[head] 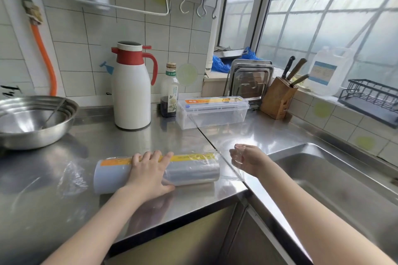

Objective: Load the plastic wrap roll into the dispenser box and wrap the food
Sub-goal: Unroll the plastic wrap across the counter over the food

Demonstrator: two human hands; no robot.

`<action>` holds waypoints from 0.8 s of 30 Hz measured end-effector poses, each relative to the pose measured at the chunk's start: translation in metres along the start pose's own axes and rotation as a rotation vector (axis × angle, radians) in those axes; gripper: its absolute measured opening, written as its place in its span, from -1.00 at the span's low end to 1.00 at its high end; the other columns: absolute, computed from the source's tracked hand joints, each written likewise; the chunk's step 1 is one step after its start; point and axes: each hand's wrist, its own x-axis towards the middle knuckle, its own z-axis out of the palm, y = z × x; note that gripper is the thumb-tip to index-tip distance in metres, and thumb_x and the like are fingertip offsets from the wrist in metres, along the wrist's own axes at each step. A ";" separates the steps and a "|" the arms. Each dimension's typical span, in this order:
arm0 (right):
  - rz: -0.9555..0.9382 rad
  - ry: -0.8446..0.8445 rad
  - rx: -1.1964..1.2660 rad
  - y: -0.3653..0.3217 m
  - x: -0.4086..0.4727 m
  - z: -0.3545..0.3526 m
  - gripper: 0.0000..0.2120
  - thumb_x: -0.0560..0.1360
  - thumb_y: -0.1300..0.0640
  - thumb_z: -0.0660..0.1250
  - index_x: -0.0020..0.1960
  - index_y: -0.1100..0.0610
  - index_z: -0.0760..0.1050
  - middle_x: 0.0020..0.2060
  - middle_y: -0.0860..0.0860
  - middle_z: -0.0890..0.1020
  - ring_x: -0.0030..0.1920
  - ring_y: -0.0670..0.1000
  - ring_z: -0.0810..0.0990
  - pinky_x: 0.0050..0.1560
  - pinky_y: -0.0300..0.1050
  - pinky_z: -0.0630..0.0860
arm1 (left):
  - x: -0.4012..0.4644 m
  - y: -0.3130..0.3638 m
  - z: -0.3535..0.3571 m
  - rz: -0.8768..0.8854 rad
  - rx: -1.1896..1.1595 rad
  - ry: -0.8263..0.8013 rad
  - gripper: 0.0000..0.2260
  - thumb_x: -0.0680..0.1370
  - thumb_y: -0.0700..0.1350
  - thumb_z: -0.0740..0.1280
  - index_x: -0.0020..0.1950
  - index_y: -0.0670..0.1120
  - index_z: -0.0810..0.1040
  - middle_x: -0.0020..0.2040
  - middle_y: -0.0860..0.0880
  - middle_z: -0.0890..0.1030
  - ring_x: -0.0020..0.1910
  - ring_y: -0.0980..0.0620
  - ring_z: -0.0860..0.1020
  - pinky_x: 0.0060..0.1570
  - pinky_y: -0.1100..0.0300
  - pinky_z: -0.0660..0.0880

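Note:
The plastic wrap roll (191, 171), clear film with a yellow and orange label strip, lies on its side on the steel counter near the front edge. My left hand (149, 173) presses down over its middle. To the right of the roll's end, my right hand (244, 158) pinches a piece of thin clear film drawn off that end. The clear plastic dispenser box (212, 112) with a yellow label sits closed farther back on the counter, apart from both hands. No food shows in this view.
A white and red thermos jug (131, 86) and a dark sauce bottle (169, 92) stand behind the roll. Stacked steel bowls (32, 120) sit at the left. A sink (336, 180) lies to the right. Knife block (279, 97) and steel trays (249, 80) stand at the back.

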 end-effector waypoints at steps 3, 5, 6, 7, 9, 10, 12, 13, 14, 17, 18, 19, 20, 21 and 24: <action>-0.094 0.096 -0.120 -0.002 0.000 0.002 -0.76 0.53 0.45 0.19 -0.24 0.21 0.44 -0.33 0.13 0.51 -0.33 0.00 0.51 -0.29 -0.17 0.44 | 0.001 0.000 0.000 0.000 0.006 -0.003 -0.17 0.32 0.40 0.24 0.49 0.13 0.07 0.32 0.01 0.35 0.30 -0.05 0.36 0.23 -0.01 0.21; -0.117 0.119 -0.118 -0.002 0.003 0.005 -0.72 0.52 0.47 0.17 -0.27 0.20 0.44 -0.33 0.12 0.51 -0.32 -0.01 0.52 -0.29 -0.19 0.42 | 0.000 0.000 0.001 0.000 0.006 -0.008 -0.16 0.32 0.40 0.25 0.50 0.12 0.06 0.31 0.01 0.35 0.30 -0.05 0.36 0.23 -0.01 0.21; -0.123 0.128 -0.115 -0.002 0.003 0.006 -0.71 0.52 0.48 0.15 -0.28 0.20 0.44 -0.33 0.12 0.51 -0.32 -0.01 0.52 -0.29 -0.20 0.41 | 0.000 0.000 0.001 0.000 0.005 -0.011 -0.16 0.31 0.40 0.25 0.50 0.12 0.06 0.31 0.01 0.35 0.30 -0.05 0.36 0.23 -0.01 0.21; -0.134 0.137 -0.112 -0.002 0.003 0.007 -0.69 0.51 0.49 0.13 -0.29 0.20 0.44 -0.34 0.12 0.50 -0.33 -0.01 0.51 -0.29 -0.20 0.40 | 0.000 0.000 0.001 -0.002 0.003 -0.013 -0.16 0.31 0.40 0.25 0.49 0.12 0.07 0.31 0.01 0.35 0.30 -0.05 0.36 0.23 -0.01 0.21; -0.155 0.148 -0.093 -0.004 0.003 0.009 -0.68 0.50 0.52 0.11 -0.30 0.21 0.44 -0.36 0.12 0.49 -0.34 0.01 0.48 -0.30 -0.21 0.36 | 0.001 0.000 0.001 -0.008 -0.002 -0.011 -0.16 0.31 0.40 0.25 0.49 0.12 0.07 0.30 0.01 0.35 0.29 -0.05 0.36 0.22 -0.01 0.21; -0.162 0.153 -0.081 -0.005 0.004 0.010 -0.68 0.49 0.54 0.11 -0.30 0.23 0.45 -0.36 0.13 0.48 -0.34 0.01 0.47 -0.31 -0.21 0.34 | 0.001 0.000 0.001 -0.010 -0.002 -0.009 -0.17 0.31 0.40 0.25 0.49 0.12 0.07 0.30 0.01 0.35 0.29 -0.05 0.36 0.22 -0.01 0.21; -0.163 0.172 -0.063 -0.010 0.004 0.010 -0.70 0.48 0.55 0.10 -0.25 0.26 0.47 -0.35 0.14 0.48 -0.35 0.02 0.44 -0.33 -0.23 0.32 | -0.001 0.001 0.001 -0.012 0.000 -0.003 -0.17 0.31 0.39 0.25 0.49 0.12 0.07 0.29 0.01 0.36 0.28 -0.06 0.36 0.20 -0.01 0.21; -0.160 0.190 -0.061 -0.012 0.005 0.009 -0.73 0.48 0.55 0.10 -0.18 0.29 0.49 -0.34 0.14 0.49 -0.32 0.03 0.44 -0.33 -0.24 0.31 | -0.001 0.001 0.002 -0.015 0.004 0.004 -0.17 0.32 0.39 0.26 0.48 0.11 0.08 0.29 0.01 0.36 0.27 -0.06 0.36 0.19 -0.01 0.21; -0.153 0.208 -0.055 -0.014 0.004 0.008 -0.75 0.48 0.55 0.12 -0.09 0.31 0.50 -0.31 0.14 0.51 -0.27 0.06 0.45 -0.33 -0.25 0.31 | -0.003 0.002 0.003 -0.020 0.011 0.013 -0.18 0.32 0.38 0.25 0.48 0.11 0.08 0.28 0.00 0.37 0.26 -0.06 0.37 0.18 -0.01 0.21; -0.155 0.217 -0.023 -0.021 0.003 0.004 -0.76 0.47 0.51 0.24 0.03 0.27 0.53 -0.16 0.16 0.56 -0.19 0.02 0.48 -0.30 -0.27 0.35 | -0.004 0.006 0.006 -0.043 0.052 0.042 -0.19 0.34 0.38 0.25 0.48 0.10 0.08 0.29 -0.01 0.37 0.23 -0.07 0.38 0.17 -0.03 0.21; -0.177 0.227 -0.038 -0.024 0.001 0.003 -0.76 0.46 0.49 0.26 0.04 0.27 0.55 -0.17 0.15 0.56 -0.23 -0.02 0.47 -0.29 -0.27 0.36 | -0.002 0.007 0.006 -0.055 0.061 0.047 -0.19 0.34 0.38 0.25 0.49 0.10 0.07 0.29 -0.01 0.37 0.23 -0.08 0.38 0.17 -0.04 0.21; -0.208 0.249 -0.079 -0.025 0.000 0.002 -0.76 0.46 0.48 0.28 0.05 0.27 0.57 -0.23 0.11 0.55 -0.26 -0.04 0.45 -0.28 -0.28 0.37 | 0.000 0.007 0.006 -0.067 0.066 0.047 -0.19 0.35 0.38 0.24 0.49 0.10 0.07 0.30 -0.02 0.37 0.23 -0.08 0.38 0.17 -0.04 0.21; -0.248 0.273 -0.132 -0.027 -0.002 0.002 -0.75 0.45 0.47 0.27 0.05 0.27 0.58 -0.29 0.07 0.54 -0.28 -0.05 0.44 -0.28 -0.28 0.37 | 0.002 0.007 0.006 -0.079 0.068 0.041 -0.19 0.36 0.38 0.24 0.49 0.09 0.06 0.31 -0.03 0.36 0.24 -0.09 0.38 0.17 -0.04 0.22; -0.289 0.288 -0.181 -0.029 -0.003 0.002 -0.74 0.45 0.47 0.25 0.04 0.26 0.59 -0.32 0.03 0.52 -0.30 -0.07 0.43 -0.28 -0.26 0.35 | 0.006 0.007 0.005 -0.091 0.069 0.032 -0.19 0.36 0.38 0.24 0.50 0.08 0.06 0.31 -0.04 0.36 0.24 -0.09 0.38 0.18 -0.05 0.23; -0.338 0.259 -0.278 -0.034 -0.008 0.007 -0.75 0.45 0.46 0.21 -0.10 0.20 0.59 -0.35 0.01 0.51 -0.31 -0.07 0.42 -0.29 -0.22 0.32 | 0.016 0.004 0.005 -0.114 0.079 0.011 -0.19 0.38 0.38 0.23 0.51 0.06 0.06 0.32 -0.05 0.37 0.26 -0.10 0.38 0.17 -0.06 0.27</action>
